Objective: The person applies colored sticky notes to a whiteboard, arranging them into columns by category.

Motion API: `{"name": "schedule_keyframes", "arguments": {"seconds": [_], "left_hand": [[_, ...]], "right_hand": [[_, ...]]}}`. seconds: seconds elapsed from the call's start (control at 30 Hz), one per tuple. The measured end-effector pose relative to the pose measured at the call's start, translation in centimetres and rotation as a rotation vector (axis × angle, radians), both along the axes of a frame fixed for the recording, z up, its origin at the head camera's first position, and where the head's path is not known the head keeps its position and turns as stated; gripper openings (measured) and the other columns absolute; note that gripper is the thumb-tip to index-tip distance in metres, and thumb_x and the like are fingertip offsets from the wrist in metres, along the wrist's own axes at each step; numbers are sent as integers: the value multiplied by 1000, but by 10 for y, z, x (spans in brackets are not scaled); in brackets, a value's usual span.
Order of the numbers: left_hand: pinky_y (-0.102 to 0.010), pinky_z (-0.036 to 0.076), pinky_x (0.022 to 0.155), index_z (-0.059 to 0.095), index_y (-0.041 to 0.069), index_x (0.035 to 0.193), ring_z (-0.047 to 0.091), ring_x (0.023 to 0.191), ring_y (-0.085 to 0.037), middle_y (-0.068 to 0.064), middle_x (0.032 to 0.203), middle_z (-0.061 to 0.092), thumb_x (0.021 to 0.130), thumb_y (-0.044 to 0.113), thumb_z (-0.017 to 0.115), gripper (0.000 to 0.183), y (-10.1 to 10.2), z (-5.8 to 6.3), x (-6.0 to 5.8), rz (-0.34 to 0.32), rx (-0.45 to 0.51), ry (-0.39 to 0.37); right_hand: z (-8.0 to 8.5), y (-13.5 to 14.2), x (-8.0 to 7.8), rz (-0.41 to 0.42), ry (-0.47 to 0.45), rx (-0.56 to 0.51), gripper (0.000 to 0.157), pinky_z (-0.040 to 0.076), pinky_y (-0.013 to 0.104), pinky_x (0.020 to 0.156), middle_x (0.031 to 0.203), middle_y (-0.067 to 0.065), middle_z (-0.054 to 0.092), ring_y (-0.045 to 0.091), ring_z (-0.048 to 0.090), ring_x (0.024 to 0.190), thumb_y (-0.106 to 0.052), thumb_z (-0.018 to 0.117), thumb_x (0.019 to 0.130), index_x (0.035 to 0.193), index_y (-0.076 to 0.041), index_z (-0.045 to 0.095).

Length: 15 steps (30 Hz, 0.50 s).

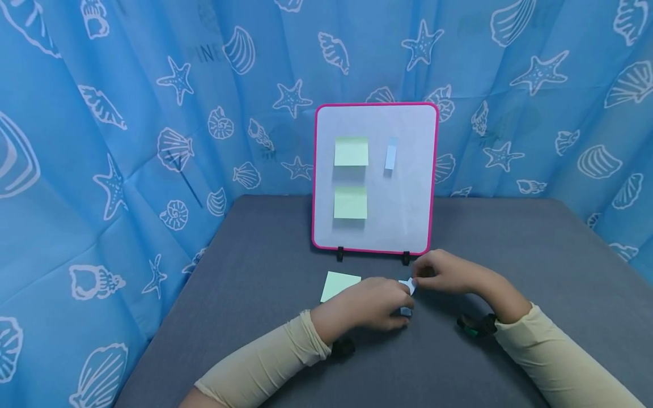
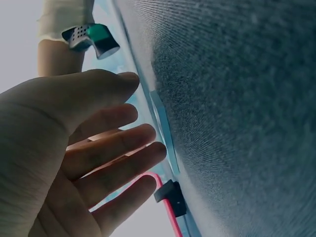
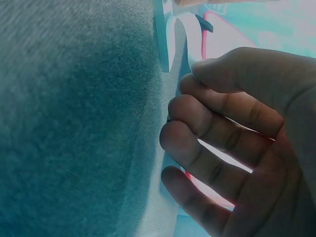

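Observation:
My right hand [image 1: 442, 272] pinches the end of a narrow pale-blue sticky note [image 1: 408, 285] between thumb and index finger. In the right wrist view that sticky note [image 3: 190, 37] bends in a curve up from the sticky-note pad [image 3: 162, 37] on the table. My left hand [image 1: 374, 303] is low over the same pad [image 1: 406, 311], covering most of it from the head view. Its fingers [image 2: 118, 153] are loosely extended, with the pad [image 2: 165, 133] just beyond the tips; whether they touch it I cannot tell. Beside this hand lies a light-green square sticky-note pad [image 1: 339, 283], partly hidden.
A pink-framed whiteboard [image 1: 377, 226] stands on black feet [image 1: 340, 254] behind the hands. On it are two green sticky notes, upper [image 1: 351, 151] and lower [image 1: 350, 203], and one narrow blue note [image 1: 390, 156]. A blue shell-patterned curtain [image 1: 204, 141] hangs behind the grey table [image 1: 255, 249].

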<state>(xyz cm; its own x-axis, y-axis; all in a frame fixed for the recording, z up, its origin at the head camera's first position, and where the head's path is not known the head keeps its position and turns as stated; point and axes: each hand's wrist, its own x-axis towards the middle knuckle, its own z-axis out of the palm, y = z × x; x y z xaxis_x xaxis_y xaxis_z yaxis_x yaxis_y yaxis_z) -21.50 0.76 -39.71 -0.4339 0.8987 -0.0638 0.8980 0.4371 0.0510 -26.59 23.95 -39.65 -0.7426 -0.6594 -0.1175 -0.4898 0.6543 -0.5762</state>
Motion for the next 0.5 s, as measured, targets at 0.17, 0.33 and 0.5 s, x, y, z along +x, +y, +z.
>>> {"name": "schedule_keyframes", "arguments": {"seconds": [0.17, 0.33, 0.5], "left_hand": [[-15, 51, 76, 78, 20, 125, 58, 82, -1, 6, 107, 72, 104, 34, 70, 26, 1, 0, 0, -6, -7, -13], [-13, 54, 85, 78, 20, 126, 64, 91, -2, 5, 116, 74, 103, 33, 72, 28, 2, -1, 1, 0, -11, -4], [-14, 54, 94, 78, 19, 128, 67, 98, -4, 5, 123, 75, 103, 30, 73, 29, 2, -1, 2, 19, -14, 0]], "right_hand": [[-1, 1, 0, -8, 1, 3, 9, 55, 25, 73, 83, -7, 66, 9, 60, 77, -19, 71, 102, 95, -16, 76], [0, 1, 0, 0, 10, -7, 10, 55, 25, 71, 82, -7, 66, 9, 59, 76, -18, 71, 102, 94, -16, 77], [1, 1, 0, -11, 3, -2, 11, 54, 24, 70, 81, -7, 66, 9, 59, 75, -18, 71, 102, 92, -17, 76]]}}
